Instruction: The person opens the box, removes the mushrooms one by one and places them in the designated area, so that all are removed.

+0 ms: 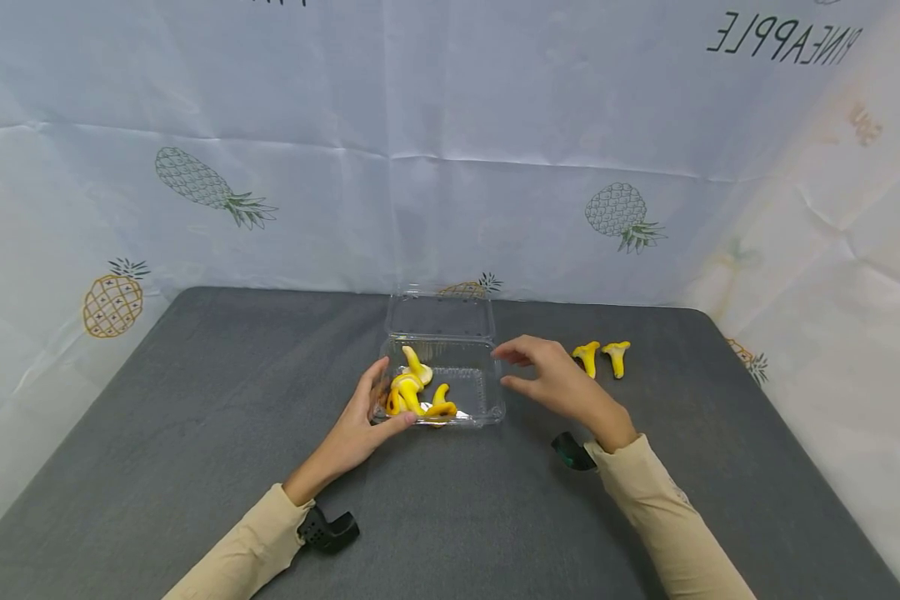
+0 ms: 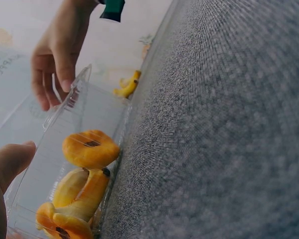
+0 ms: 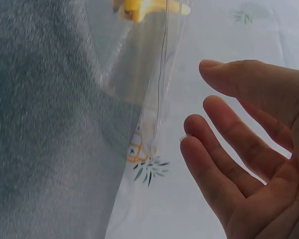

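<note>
The left hand [image 1: 356,425] grips a clear box [image 1: 471,390], yellow mushrooms [image 1: 408,390] inside beside its fingers, while the right hand [image 1: 551,379], loosely spread and holding nothing, hovers beside the box, two loose mushrooms [image 1: 617,358] beyond it rightward.

clear container [image 1: 474,390], lying open | yellow mushrooms [image 1: 408,395] inside, left | two more mushrooms [image 1: 587,357] outside, right

1 gray table [image 1: 450,508], pale pineapple-print cloth [image 1: 450,92] behind it, mirrored lettering [image 1: 784,40]
</note>
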The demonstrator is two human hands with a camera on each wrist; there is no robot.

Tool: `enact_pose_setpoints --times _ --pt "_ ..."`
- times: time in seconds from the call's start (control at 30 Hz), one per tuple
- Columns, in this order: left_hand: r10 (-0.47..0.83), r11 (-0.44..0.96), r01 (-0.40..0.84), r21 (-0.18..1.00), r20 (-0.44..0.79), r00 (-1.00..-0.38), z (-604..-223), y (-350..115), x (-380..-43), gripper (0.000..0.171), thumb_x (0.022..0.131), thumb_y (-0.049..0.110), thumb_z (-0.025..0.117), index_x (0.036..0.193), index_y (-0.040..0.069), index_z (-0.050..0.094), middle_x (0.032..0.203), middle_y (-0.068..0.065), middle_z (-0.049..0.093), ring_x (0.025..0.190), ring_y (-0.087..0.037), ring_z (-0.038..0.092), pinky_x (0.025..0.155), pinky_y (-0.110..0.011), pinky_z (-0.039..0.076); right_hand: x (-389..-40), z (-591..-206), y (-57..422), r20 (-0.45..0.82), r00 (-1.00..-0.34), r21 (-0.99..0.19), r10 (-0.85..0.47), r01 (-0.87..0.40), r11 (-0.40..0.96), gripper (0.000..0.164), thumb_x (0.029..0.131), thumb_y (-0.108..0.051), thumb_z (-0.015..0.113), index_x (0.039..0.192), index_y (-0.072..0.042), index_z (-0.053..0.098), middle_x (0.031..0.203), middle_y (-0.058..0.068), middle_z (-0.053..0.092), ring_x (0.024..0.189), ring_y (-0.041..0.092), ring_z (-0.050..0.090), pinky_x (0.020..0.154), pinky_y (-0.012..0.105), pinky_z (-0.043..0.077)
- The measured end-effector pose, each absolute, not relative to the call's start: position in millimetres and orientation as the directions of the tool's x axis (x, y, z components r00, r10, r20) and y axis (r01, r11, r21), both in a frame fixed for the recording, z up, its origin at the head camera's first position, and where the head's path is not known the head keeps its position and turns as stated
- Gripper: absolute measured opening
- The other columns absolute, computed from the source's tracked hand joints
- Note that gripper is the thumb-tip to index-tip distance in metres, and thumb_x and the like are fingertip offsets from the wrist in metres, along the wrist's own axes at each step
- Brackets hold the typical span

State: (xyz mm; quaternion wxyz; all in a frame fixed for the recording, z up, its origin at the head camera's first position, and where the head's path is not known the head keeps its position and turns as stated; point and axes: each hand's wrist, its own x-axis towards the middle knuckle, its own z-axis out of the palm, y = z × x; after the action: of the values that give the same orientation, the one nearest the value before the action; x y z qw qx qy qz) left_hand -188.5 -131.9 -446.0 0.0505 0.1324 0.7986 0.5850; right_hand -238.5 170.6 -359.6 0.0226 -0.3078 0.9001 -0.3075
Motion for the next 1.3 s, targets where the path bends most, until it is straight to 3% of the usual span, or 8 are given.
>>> enact_pose_setpoints --times 0.23,0.67,1.3 --pt "0.267 0.279 0.151 0.948 0.074 -0.961 -446.2 -131.8 -188.5 0.091 0.095 0.027 0.068 0.16 0.014 0.005 0.168 -0.014 0.002 0.152 -0.043 0.013 0.12 -0.063 0.02 -237.7 -359.8 157.1 0.099 -0.782 -0.597 -0.616 -0.542 0.591 0.041 0.087 -0.004 0.074 0.126 0.001 0.062 0.125 0.017 0.065 0.115 0.036 0.062 0.099 0.052 0.052" --pt "0.263 0.274 0.139 0.952 0.064 -0.963 -446.2 -131.3 -188.7 0.091 0.095 0.027 0.068 0.16 0.014 0.005 0.168 -0.014 0.002 0.152 -0.044 0.012 0.12 -0.063 0.019 -239.8 -364.5 134.0 0.036 -0.708 -0.503 -0.706 -0.623 0.599 0.04 0.086 0.0 0.074 0.125 -0.002 0.064 0.123 0.014 0.067 0.111 0.031 0.063 0.095 0.047 0.055" --pt "0.264 0.272 0.129 0.954 0.055 -0.963 -443.8 -129.7 -187.8 0.092 0.095 0.024 0.068 0.16 0.013 0.004 0.168 -0.014 0.001 0.152 -0.043 0.011 0.12 -0.064 0.019 -244.4 -370.3 112.5 -0.072 -0.648 -0.497 -0.758 -0.635 0.591 0.043 0.084 -0.002 0.077 0.125 -0.008 0.067 0.126 0.007 0.066 0.119 0.028 0.062 0.1 0.045 0.053"
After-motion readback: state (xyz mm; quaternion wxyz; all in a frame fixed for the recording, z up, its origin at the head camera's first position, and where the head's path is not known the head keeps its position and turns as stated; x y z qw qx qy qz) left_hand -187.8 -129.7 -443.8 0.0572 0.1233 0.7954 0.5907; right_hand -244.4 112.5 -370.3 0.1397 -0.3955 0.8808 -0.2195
